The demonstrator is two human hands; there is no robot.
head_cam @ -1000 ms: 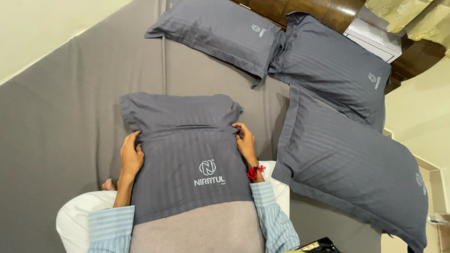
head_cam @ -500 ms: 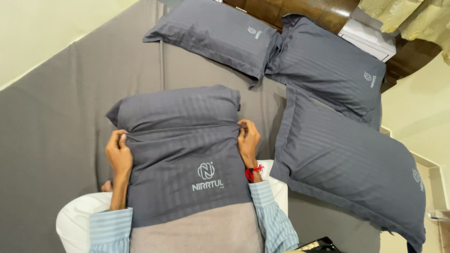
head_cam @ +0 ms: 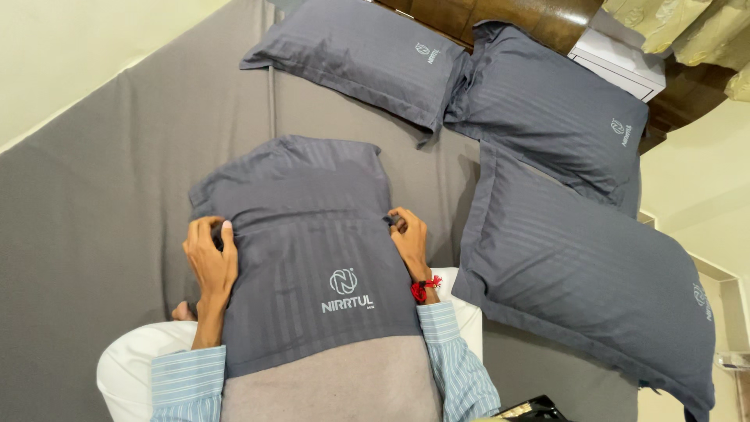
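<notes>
A pillow [head_cam: 312,234] half inside a dark grey striped pillowcase stands in front of me, its bare beige end at the bottom of the view. My left hand [head_cam: 209,258] grips the left edge of the pillowcase. My right hand [head_cam: 410,238] pinches the right edge of the same case; a red thread circles that wrist. Both sleeves are light blue striped.
Three covered grey pillows lie on the grey mattress [head_cam: 94,195]: one at the top centre [head_cam: 367,59], one at the top right [head_cam: 547,109], a large one on the right [head_cam: 578,273]. A wooden headboard [head_cam: 516,19] and a white box [head_cam: 617,62] sit beyond them.
Both hands have slid lower along the pillowcase's sides, and the pillow's top has tipped to the right.
</notes>
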